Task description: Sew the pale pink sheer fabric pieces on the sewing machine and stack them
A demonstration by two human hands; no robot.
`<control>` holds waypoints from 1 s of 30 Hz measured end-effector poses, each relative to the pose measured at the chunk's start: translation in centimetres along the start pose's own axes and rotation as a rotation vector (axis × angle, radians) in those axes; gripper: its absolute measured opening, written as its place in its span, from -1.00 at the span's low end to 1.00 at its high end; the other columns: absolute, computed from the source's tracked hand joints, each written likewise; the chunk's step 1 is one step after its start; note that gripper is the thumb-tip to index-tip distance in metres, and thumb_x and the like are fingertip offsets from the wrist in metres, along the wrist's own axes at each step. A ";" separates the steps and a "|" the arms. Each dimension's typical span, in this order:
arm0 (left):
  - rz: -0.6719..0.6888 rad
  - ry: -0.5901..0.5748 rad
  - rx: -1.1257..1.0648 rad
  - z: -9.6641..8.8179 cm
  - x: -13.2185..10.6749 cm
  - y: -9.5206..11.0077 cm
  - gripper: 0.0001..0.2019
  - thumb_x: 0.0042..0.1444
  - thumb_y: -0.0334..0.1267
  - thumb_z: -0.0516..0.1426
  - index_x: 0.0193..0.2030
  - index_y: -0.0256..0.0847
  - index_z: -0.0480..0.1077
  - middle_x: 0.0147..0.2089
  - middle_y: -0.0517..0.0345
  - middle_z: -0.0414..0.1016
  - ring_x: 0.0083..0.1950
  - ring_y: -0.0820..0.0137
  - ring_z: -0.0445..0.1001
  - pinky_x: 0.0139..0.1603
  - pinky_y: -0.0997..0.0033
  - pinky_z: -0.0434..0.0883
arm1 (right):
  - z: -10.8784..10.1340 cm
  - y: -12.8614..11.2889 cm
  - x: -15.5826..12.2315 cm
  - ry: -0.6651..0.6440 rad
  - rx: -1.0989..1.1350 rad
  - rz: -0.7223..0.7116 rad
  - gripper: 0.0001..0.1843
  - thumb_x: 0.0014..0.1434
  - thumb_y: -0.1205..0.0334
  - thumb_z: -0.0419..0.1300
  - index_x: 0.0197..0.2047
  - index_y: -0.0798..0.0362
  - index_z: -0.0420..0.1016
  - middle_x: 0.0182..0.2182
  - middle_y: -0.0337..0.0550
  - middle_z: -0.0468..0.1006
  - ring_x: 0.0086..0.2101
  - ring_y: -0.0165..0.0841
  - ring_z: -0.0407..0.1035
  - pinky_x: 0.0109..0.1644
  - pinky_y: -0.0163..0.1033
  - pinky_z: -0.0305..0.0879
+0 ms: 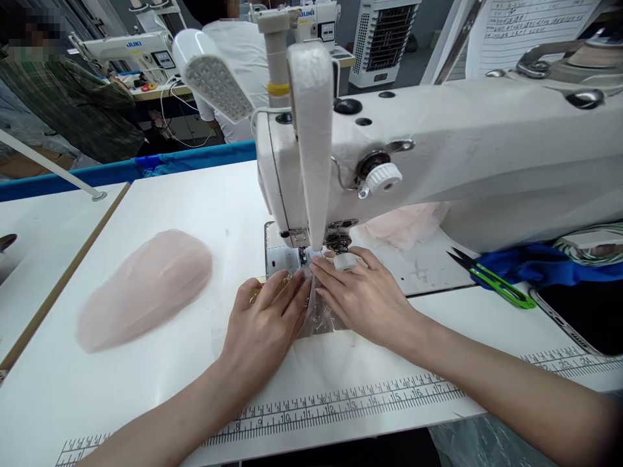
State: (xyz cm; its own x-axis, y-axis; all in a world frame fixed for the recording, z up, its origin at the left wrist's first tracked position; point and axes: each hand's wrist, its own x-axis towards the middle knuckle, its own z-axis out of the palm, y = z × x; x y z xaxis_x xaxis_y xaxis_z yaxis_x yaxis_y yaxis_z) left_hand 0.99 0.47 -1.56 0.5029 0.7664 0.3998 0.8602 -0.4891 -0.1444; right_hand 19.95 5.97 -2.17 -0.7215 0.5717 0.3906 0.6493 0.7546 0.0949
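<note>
A narrow piece of sheer, pale pink fabric [313,297] lies under the needle area of the white sewing machine [438,139]. On its left side, my left hand [265,318] presses it with bent fingers close together. From the right, my right hand [363,295] reaches in, its fingertips closed against the same fabric beside the presser foot [304,255]. Both thumbs are mostly hidden, as is much of the fabric. The metal needle plate [281,258] shows just beyond my left fingers.
Left on the table lies a sheer pink fabric piece [150,285]; more pink fabric [406,224] sits under the machine arm. Green thread snips [506,285], a blue cloth [549,264] and a phone [584,318] are at right. A printed ruler [331,412] runs along the front edge. Two people sit beyond.
</note>
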 end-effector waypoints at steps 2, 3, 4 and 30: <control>-0.001 -0.009 0.007 0.1 0.1 -0.1 -0.72 0.35 -0.33 -0.04 0.10 -0.20 0.40 0.15 0.14 0.47 0.15 0.25 0.40 0.00 0.14 0.15 | 0.1 0.1 0.1 -0.005 -0.004 -0.004 -0.68 0.36 0.25 -0.01 0.00 0.16 0.52 -0.02 -0.08 0.57 0.05 -0.21 0.32 0.13 -0.04 0.12; 0.000 -0.010 0.009 0.2 0.2 -0.2 -0.72 0.35 -0.33 -0.04 0.09 -0.21 0.40 0.14 0.14 0.48 0.14 0.25 0.41 -0.01 0.14 0.15 | 0.2 0.2 0.2 -0.006 -0.005 -0.004 -0.68 0.36 0.25 -0.01 -0.03 0.15 0.53 -0.03 -0.08 0.57 0.06 -0.21 0.31 0.14 -0.04 0.12; 0.000 -0.009 0.012 0.3 0.3 -0.2 -0.72 0.35 -0.33 -0.04 0.09 -0.21 0.41 0.14 0.13 0.48 0.14 0.25 0.41 -0.01 0.14 0.15 | 0.2 0.3 0.2 -0.008 -0.006 -0.003 -0.69 0.36 0.25 -0.01 -0.05 0.14 0.54 -0.03 -0.08 0.57 0.07 -0.20 0.31 0.14 -0.04 0.12; -0.030 -0.008 -0.007 0.6 0.6 -0.2 -0.71 0.32 -0.33 -0.01 0.12 -0.17 0.39 0.14 0.04 0.48 0.16 0.23 0.39 0.01 0.14 0.18 | 0.5 0.7 0.3 -0.037 0.065 0.029 -0.65 0.34 0.27 -0.03 0.07 0.05 0.49 -0.01 -0.08 0.56 0.18 -0.13 0.22 0.32 0.13 -0.01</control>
State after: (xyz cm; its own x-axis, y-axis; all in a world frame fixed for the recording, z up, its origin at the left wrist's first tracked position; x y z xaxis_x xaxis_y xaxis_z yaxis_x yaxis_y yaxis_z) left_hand 1.13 1.28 -1.88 0.4778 0.7839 0.3964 0.8742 -0.4689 -0.1262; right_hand 20.02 6.83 -2.42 -0.7119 0.6039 0.3584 0.6536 0.7564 0.0237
